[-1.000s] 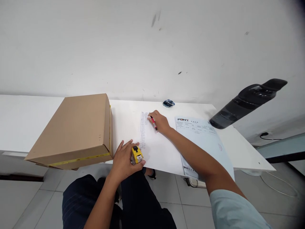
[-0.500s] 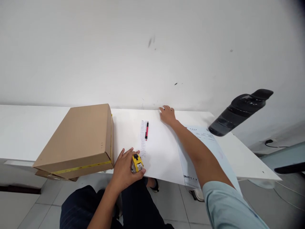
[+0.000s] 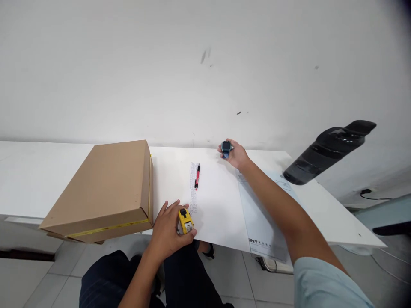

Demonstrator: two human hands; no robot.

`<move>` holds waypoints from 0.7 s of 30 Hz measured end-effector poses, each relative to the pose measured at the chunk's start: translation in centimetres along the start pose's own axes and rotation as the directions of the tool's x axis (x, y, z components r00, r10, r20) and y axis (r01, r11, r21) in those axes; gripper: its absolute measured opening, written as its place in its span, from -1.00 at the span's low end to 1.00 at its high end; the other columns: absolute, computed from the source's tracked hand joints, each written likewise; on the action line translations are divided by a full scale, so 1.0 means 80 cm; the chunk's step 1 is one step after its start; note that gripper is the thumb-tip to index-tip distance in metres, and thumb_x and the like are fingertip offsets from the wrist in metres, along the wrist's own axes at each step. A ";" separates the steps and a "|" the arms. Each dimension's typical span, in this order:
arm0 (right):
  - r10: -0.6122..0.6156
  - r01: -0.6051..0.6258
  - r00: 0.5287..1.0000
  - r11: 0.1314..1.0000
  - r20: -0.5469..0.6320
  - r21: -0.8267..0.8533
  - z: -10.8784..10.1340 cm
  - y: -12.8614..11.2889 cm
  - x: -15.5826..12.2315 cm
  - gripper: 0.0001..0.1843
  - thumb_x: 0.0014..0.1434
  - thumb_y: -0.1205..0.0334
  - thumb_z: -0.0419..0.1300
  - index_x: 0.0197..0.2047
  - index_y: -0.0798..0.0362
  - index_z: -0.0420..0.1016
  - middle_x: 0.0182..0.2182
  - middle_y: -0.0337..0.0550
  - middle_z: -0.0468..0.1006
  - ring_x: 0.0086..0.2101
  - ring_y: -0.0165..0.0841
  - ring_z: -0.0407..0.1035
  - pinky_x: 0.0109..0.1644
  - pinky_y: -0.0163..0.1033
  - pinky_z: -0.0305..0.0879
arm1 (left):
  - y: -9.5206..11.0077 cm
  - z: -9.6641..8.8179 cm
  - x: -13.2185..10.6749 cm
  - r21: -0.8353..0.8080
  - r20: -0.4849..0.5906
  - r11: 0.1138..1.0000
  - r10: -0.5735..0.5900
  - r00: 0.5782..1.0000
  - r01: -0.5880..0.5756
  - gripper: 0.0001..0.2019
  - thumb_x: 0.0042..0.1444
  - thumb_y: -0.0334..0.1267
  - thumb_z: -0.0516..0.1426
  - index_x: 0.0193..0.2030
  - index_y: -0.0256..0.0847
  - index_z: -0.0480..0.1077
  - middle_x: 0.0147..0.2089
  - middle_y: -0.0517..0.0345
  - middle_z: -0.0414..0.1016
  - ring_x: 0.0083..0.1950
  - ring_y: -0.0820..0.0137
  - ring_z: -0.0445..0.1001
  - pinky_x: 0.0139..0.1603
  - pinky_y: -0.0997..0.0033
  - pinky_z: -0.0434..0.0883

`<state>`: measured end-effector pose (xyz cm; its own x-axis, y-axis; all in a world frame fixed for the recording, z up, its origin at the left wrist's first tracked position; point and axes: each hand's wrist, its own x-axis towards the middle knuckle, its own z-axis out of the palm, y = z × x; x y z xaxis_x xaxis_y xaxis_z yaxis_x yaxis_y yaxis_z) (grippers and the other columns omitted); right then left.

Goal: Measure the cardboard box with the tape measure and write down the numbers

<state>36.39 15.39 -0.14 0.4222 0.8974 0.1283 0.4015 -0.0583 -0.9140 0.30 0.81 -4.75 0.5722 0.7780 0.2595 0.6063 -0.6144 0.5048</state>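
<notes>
Right of you: black bottle | farther right: black plug | far: smudged white wall | near: tiled floor

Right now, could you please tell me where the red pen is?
In the head view, the red pen lies near the centre, at the right of the handwriting, beyond the yellow tape measure.

Box left, tape measure between, bottle right

Held on the near side of the red pen, slightly left, is a yellow-and-black tape measure; a square-faced watch (dark screen toward the camera) is held beyond it, rightward.
</notes>
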 end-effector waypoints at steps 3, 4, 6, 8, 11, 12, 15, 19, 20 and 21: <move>0.038 -0.123 0.976 0.909 0.214 0.399 0.004 -0.009 -0.051 -0.59 0.31 -0.15 -0.11 -0.13 -0.04 0.36 -0.20 0.01 0.58 -0.33 -0.24 0.46 -0.41 -0.19 0.34 | -0.001 0.001 0.002 0.010 -0.015 1.000 0.002 1.000 -0.002 -0.44 0.04 -0.09 0.24 0.20 -0.13 0.34 0.26 -0.01 0.51 0.40 0.04 0.36 0.53 -0.19 0.10; 0.040 -0.203 0.953 0.818 0.299 0.538 0.009 -0.010 -0.070 -0.65 0.24 -0.12 0.02 -0.15 -0.04 0.38 -0.19 0.00 0.59 -0.35 -0.25 0.44 -0.46 -0.21 0.30 | -0.001 0.001 0.003 0.012 -0.021 1.000 0.003 1.000 -0.003 -0.43 0.04 -0.07 0.24 0.21 -0.13 0.34 0.26 -0.02 0.51 0.40 0.04 0.37 0.53 -0.19 0.10; 0.034 -0.327 0.913 0.655 0.405 0.681 0.019 -0.009 -0.106 -0.71 0.05 0.08 0.24 -0.14 -0.06 0.40 -0.15 -0.06 0.60 -0.39 -0.31 0.39 -0.52 -0.27 0.21 | 0.000 0.001 0.003 0.013 -0.026 1.000 0.007 1.000 -0.006 -0.42 0.06 -0.06 0.24 0.23 -0.13 0.34 0.26 -0.02 0.51 0.39 0.05 0.37 0.53 -0.18 0.11; 0.036 -0.364 0.901 0.606 0.432 0.707 0.030 -0.007 -0.132 -0.64 -0.05 0.23 0.29 -0.12 -0.08 0.42 -0.12 -0.14 0.60 -0.42 -0.36 0.37 -0.54 -0.31 0.16 | 0.001 0.001 0.003 0.015 -0.020 1.000 0.008 1.000 -0.007 -0.42 0.07 -0.05 0.24 0.23 -0.13 0.35 0.26 -0.01 0.51 0.40 0.05 0.37 0.53 -0.16 0.11; 0.024 -0.372 0.893 0.600 0.449 0.708 0.042 -0.003 -0.150 -0.62 -0.07 0.23 0.28 -0.12 -0.08 0.41 -0.10 -0.18 0.59 -0.43 -0.39 0.37 -0.54 -0.32 0.14 | 0.002 0.000 0.002 0.021 -0.006 1.000 0.002 1.000 -0.002 -0.43 0.07 -0.04 0.23 0.23 -0.13 0.35 0.28 -0.01 0.50 0.40 0.06 0.36 0.54 -0.15 0.10; 0.022 -0.370 0.892 0.609 0.451 0.702 0.044 -0.002 -0.151 -0.62 -0.09 0.23 0.28 -0.13 -0.08 0.40 -0.11 -0.18 0.59 -0.44 -0.39 0.37 -0.54 -0.33 0.14 | 0.003 0.000 0.002 0.022 -0.005 1.000 -0.003 1.000 0.003 -0.43 0.08 -0.03 0.22 0.23 -0.14 0.35 0.28 -0.02 0.50 0.41 0.07 0.36 0.54 -0.15 0.09; 0.027 -0.355 0.900 0.625 0.436 0.695 0.047 -0.001 -0.151 -0.61 -0.10 0.20 0.29 -0.14 -0.09 0.38 -0.12 -0.19 0.59 -0.44 -0.38 0.37 -0.53 -0.32 0.16 | 0.004 0.000 0.003 0.018 -0.017 1.000 -0.012 1.000 0.012 -0.44 0.08 -0.03 0.21 0.21 -0.15 0.34 0.25 -0.02 0.52 0.39 0.06 0.37 0.54 -0.17 0.10; 0.061 -0.349 0.919 0.590 0.391 0.728 0.048 0.000 -0.151 -0.63 -0.04 0.05 0.24 -0.13 -0.08 0.36 -0.10 -0.12 0.59 -0.42 -0.34 0.39 -0.49 -0.27 0.22 | 0.005 -0.001 0.004 0.017 -0.025 1.000 0.004 1.000 -0.004 -0.45 0.06 -0.05 0.21 0.19 -0.13 0.34 0.22 0.02 0.55 0.38 0.03 0.39 0.52 -0.19 0.13; 0.066 -0.345 0.922 0.587 0.381 0.732 0.049 0.000 -0.152 -0.62 -0.04 0.05 0.24 -0.13 -0.08 0.36 -0.10 -0.12 0.60 -0.42 -0.33 0.39 -0.49 -0.26 0.23 | 0.005 -0.002 0.005 0.019 -0.025 1.000 0.006 1.000 -0.006 -0.46 0.06 -0.05 0.21 0.19 -0.13 0.34 0.22 0.02 0.55 0.37 0.02 0.40 0.52 -0.19 0.13; 0.065 -0.339 0.925 0.588 0.375 0.735 0.049 0.001 -0.152 -0.62 -0.04 0.04 0.23 -0.12 -0.08 0.35 -0.10 -0.12 0.60 -0.42 -0.33 0.40 -0.48 -0.26 0.24 | 0.005 -0.002 0.005 0.020 -0.027 1.000 0.007 1.000 -0.006 -0.46 0.06 -0.05 0.21 0.19 -0.12 0.34 0.22 0.02 0.54 0.37 0.02 0.40 0.52 -0.20 0.13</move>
<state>28.08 6.19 -3.25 0.1122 0.9900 -0.0851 -0.5044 -0.0170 -0.8633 0.67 0.90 -4.34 0.5613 0.7769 0.2852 0.6138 -0.6219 0.4862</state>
